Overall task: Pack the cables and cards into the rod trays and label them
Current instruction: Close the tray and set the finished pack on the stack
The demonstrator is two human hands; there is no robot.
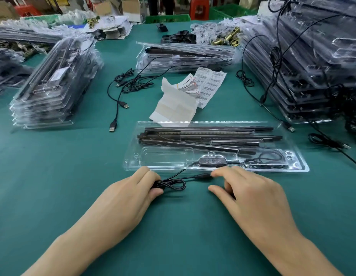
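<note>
Both hands sit just before the tray [165,157]: my left hand [131,194] pinches the cable [179,181] coil between thumb and fingers on the table [53,176]; my right hand [251,194] touches its plug [203,175] with loose fingertips [216,172], thumb apart.

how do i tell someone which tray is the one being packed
On the green table, look just past the left hand and right hand. That tray lies alone, its cable trailing to the left hand; the others sit in stacks.
</note>
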